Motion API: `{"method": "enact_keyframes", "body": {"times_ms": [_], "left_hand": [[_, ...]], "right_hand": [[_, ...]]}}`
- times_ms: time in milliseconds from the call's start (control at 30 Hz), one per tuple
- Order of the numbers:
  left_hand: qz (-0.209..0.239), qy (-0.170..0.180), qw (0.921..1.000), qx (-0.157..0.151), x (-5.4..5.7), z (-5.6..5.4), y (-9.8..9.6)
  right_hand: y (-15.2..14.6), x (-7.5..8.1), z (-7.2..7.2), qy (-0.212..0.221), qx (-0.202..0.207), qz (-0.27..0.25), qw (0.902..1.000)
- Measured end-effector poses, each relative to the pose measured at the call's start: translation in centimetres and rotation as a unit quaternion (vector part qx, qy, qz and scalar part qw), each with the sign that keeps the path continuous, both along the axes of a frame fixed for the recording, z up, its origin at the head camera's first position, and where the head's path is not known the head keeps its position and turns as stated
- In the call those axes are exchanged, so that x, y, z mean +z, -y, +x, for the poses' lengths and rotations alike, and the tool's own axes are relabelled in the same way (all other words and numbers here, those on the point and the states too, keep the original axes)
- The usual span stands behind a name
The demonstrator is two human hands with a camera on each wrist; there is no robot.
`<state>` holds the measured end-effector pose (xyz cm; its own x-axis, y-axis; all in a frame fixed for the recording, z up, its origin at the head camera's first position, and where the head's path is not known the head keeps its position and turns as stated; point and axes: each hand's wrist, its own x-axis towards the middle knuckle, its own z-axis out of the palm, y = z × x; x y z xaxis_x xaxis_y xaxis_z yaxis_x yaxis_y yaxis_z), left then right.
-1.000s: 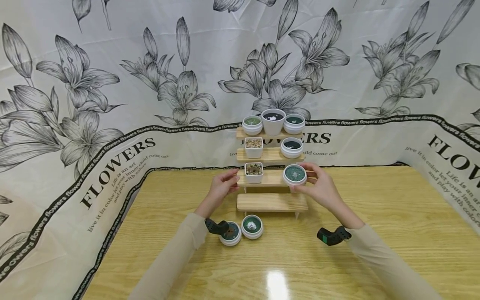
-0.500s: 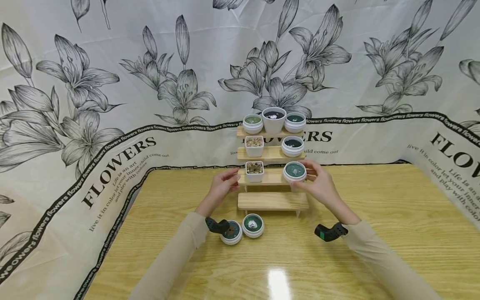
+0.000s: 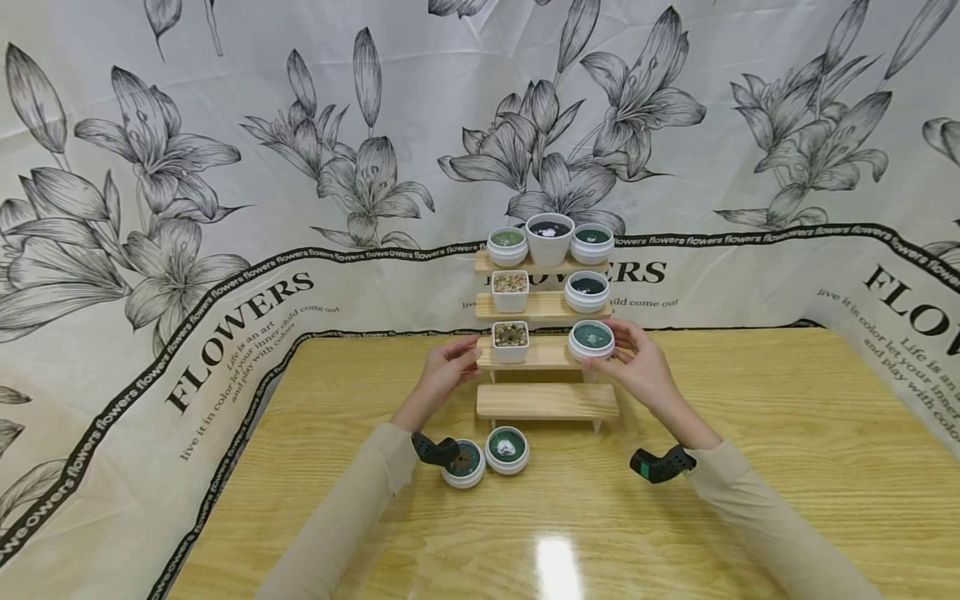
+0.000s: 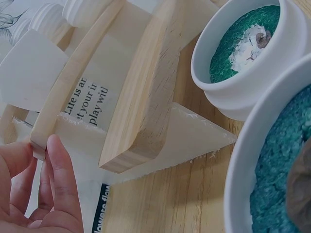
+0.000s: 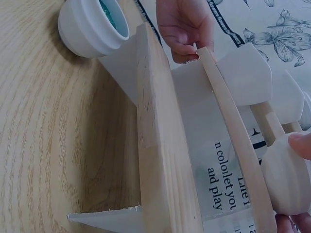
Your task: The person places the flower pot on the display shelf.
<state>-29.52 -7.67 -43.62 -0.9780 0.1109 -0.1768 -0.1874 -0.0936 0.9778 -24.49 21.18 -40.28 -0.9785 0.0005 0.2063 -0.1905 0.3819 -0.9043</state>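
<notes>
My right hand holds a small round white pot with a teal-green surface, at the right end of the second step from the bottom of a wooden stepped stand. In the right wrist view, fingers grip this pot's side above the board. My left hand pinches the left end of the same board; the left wrist view shows thumb and fingertips on the board end. A square white pot with pebbles stands on the board's left part.
Above stand another square pebble pot, a dark-filled round pot, and three pots on top, the tall one central. The lowest step is bare. Before it sit two round pots, one green, one bluish. A flower-print cloth hangs behind.
The round pot in my right hand has moved slightly back onto the board and sits more level. My left hand stays at the board's end.
</notes>
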Motion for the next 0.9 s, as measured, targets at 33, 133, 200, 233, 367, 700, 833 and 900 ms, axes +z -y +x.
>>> {"method": "enact_keyframes", "body": {"times_ms": [33,133,200,233,367,700,833,900], "left_hand": [[0.0,-0.001,1.0,-0.002,0.0,0.0,0.0],[0.002,-0.002,1.0,-0.006,-0.1,0.0,-0.1],[0.002,-0.003,1.0,-0.007,-0.2,0.0,-0.1],[0.002,-0.003,1.0,-0.008,-0.2,0.0,-0.2],[0.004,0.0,1.0,-0.005,-0.2,0.0,-0.1],[-0.001,0.002,1.0,0.005,-0.3,-0.2,0.1],[0.0,0.001,1.0,0.005,-0.3,-0.1,0.0],[0.001,0.0,1.0,0.005,-0.2,-0.1,0.0]], "right_hand": [[0.0,0.0,0.1,0.0,-0.001,-0.001,1.0],[-0.1,-0.1,0.2,0.001,-0.007,0.0,1.0],[-0.1,-0.1,0.2,0.001,-0.011,0.002,0.9999],[-0.1,-0.1,0.3,0.001,-0.012,0.002,0.9999],[0.1,0.0,0.3,-0.009,-0.007,-0.005,0.9999],[0.3,0.4,1.1,-0.042,-0.007,0.0,0.9991],[0.4,0.3,1.5,-0.078,-0.021,0.028,0.9963],[0.4,0.3,1.8,-0.102,-0.036,0.038,0.9935]]}}
